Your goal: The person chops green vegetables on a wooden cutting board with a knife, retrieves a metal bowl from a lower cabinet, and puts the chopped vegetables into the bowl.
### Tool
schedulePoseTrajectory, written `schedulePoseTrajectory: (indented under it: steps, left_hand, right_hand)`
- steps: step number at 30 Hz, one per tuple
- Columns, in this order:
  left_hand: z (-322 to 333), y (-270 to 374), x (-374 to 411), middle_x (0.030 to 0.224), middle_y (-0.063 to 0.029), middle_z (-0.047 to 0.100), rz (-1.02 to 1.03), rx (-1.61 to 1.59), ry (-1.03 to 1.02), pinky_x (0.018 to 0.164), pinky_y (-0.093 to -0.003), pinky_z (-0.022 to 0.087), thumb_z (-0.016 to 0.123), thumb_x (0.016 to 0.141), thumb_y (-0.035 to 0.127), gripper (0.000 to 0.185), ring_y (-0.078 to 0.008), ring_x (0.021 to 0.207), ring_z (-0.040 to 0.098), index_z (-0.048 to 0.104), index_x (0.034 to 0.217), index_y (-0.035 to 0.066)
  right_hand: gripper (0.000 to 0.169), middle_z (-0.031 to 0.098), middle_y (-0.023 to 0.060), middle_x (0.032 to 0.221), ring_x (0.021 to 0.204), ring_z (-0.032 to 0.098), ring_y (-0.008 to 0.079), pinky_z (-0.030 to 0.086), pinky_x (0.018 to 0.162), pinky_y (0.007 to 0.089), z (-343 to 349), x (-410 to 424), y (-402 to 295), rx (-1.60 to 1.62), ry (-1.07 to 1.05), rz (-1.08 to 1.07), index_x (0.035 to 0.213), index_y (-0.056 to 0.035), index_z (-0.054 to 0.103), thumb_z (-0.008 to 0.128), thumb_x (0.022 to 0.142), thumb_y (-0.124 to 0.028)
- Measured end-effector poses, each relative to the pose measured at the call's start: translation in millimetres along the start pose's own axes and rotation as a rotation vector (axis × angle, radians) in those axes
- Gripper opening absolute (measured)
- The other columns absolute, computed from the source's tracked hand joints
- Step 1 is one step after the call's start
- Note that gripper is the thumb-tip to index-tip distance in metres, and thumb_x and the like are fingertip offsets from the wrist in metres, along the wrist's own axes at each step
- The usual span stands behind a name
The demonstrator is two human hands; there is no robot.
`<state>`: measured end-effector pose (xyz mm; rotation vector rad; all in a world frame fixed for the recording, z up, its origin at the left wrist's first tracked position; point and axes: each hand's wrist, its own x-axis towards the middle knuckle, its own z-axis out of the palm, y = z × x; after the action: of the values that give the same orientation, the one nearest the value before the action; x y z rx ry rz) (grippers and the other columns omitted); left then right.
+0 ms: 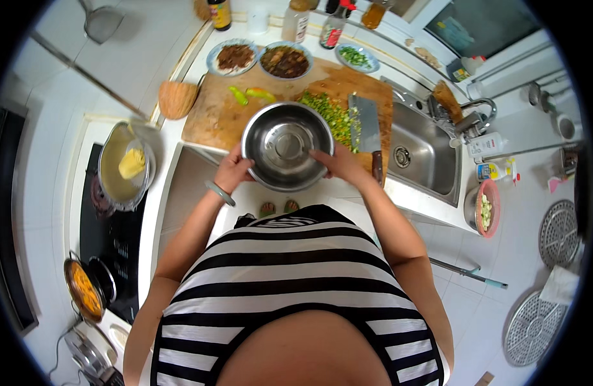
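Between my two hands I hold a stainless steel bowl (287, 144), its inside bare and shiny. My left hand (234, 169) grips its left rim, with the thumb over the edge. On the right rim, my right hand (342, 164) has its thumb inside the bowl. The bowl is above the front edge of a wooden cutting board (214, 111) and hides part of it. Chopped green and yellow peppers (332, 113) are heaped right behind the bowl. A cleaver (365, 123) lies beside the heap, handle towards me. Two whole peppers (238, 95) rest on the board's left half.
Plates of dark chopped food (236, 57) and chopped greens (357, 57) line the back, before several bottles (332, 31). A sink (422, 154) is at right. Left are a cut pumpkin (177, 100), a pot (111, 166) on the cooktop (113, 231) and a pan of orange food (84, 289).
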<state>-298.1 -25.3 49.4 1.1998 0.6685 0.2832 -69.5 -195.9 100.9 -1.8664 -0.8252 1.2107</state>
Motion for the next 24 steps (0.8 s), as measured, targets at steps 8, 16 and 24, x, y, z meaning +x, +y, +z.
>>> schedulePoseTrajectory:
  steps: [8, 16, 24]
  left_hand:
    - [68.4, 44.9, 15.5, 0.131, -0.0141, 0.045, 0.019, -0.040, -0.349, 0.083, -0.0383, 0.051, 0.052, 0.094, 0.025, 0.066, -0.0245, 0.105, 0.058, 0.015, 0.147, 0.018]
    - [56.5, 23.3, 14.1, 0.127, -0.0164, 0.048, -0.158, -0.184, -0.180, 0.081, -0.0395, 0.054, 0.048, 0.095, 0.034, 0.065, -0.0270, 0.101, 0.061, 0.014, 0.146, 0.012]
    - [-20.5, -11.7, 0.1, 0.114, -0.0155, 0.057, -0.200, -0.263, 0.270, 0.076, -0.0375, 0.058, 0.043, 0.088, 0.013, 0.048, -0.0262, 0.091, 0.065, 0.028, 0.134, 0.008]
  right_hand:
    - [0.009, 0.048, 0.0024, 0.064, 0.047, 0.040, 0.0102, 0.036, 0.040, 0.0229, -148.3, -95.4, 122.0, 1.550, 0.185, 0.042, 0.080, -0.0081, 0.049, 0.052, 0.084, -0.016]
    - [0.025, 0.055, 0.0051, 0.069, 0.048, 0.050, 0.0140, 0.046, 0.044, 0.0295, -53.7, -1.8, 85.4, 0.248, 0.305, 0.145, 0.098, -0.0017, 0.057, 0.060, 0.081, -0.019]
    - [0.073, 0.061, 0.0066, 0.075, 0.052, 0.053, 0.0113, 0.042, 0.045, 0.0238, 25.5, 74.7, 0.4, 0.182, -0.213, -0.001, 0.138, -0.0022, 0.028, 0.058, 0.087, -0.044]
